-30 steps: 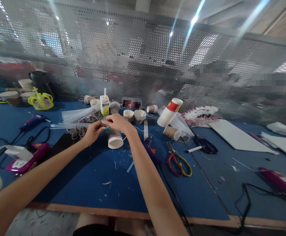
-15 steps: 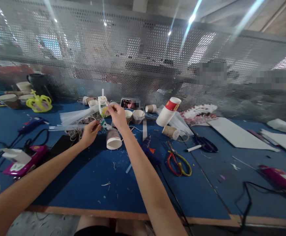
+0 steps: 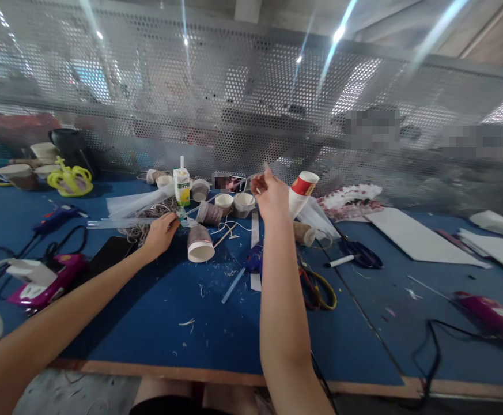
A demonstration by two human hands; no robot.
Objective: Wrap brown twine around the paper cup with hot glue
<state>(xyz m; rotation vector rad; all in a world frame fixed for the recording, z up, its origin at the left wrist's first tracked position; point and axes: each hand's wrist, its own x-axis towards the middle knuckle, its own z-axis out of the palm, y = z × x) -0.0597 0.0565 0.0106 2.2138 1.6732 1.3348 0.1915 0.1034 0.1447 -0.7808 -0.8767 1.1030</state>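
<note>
Drink carton [image 3: 182, 189] is the landmark. L hand [image 3: 161, 232], near side & a bit left of it, has fingertips pinched on a small teal piece [image 3: 182, 217], which sits just nearer than the carton's base. A thin clear strand [image 3: 200, 208] runs from there, right of the carton, twd R hand [image 3: 272, 197]. R hand is well right of the carton w/ fingers part curled; can't tell if they've got the strand's far end, too blurry.

Strand: prob. v. light, bendy, slick, maybe clingy; best held by its ends, fingertips only. Wrapped cup [image 3: 200, 237], on its side nearer than the carton & slightly right, touched by neither hand: prob. light, thin-walled, crushable; take it round the wrapped wall, not the rim.

Edges: perforated screen [image 3: 216, 127] behind the carton limits reach; cup stack [image 3: 298, 200] far right, close by R hand. Glue gun [image 3: 254, 259] right & nearer. Most room: blue tabletop [image 3: 147, 328], carton's near side, a few scraps on it, out to the wooden edge [image 3: 169, 370].
</note>
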